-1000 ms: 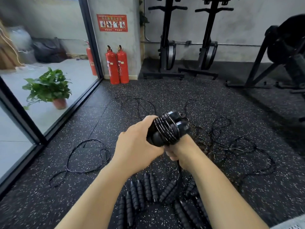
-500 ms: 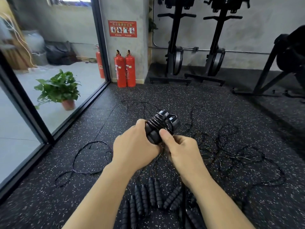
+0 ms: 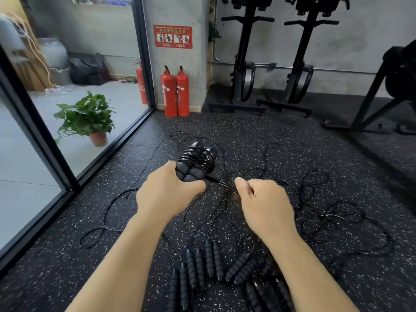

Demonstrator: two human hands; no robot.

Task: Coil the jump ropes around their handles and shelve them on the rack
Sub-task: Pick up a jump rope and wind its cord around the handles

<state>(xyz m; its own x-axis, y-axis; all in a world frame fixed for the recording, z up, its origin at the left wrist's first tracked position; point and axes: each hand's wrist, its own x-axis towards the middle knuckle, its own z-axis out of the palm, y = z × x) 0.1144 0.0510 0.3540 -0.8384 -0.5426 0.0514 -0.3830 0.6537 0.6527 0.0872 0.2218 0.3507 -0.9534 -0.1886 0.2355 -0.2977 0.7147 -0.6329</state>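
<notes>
My left hand (image 3: 167, 194) grips a pair of black ribbed jump rope handles (image 3: 195, 164) held together, with black rope wound several times round their upper part. To the right, my right hand (image 3: 262, 202) pinches the free end of that rope (image 3: 221, 183), which runs taut from the handles to my fingers. Below my arms, several more black handles (image 3: 213, 264) lie in pairs on the floor. Their loose ropes (image 3: 315, 212) sprawl tangled across the speckled floor to the right and left. No rack is in view.
Black speckled rubber floor (image 3: 281, 136) all round. Two red fire extinguishers (image 3: 175, 91) stand by a concrete pillar. A glass wall with a dark frame (image 3: 51, 154) runs along the left, a potted plant (image 3: 87, 119) behind it. Black exercise machines (image 3: 270, 64) stand at the back wall.
My right hand has left the bundle and moved right, pulling the rope end taut. The bundle in my left hand now tilts away from me. The view has tipped up slightly.
</notes>
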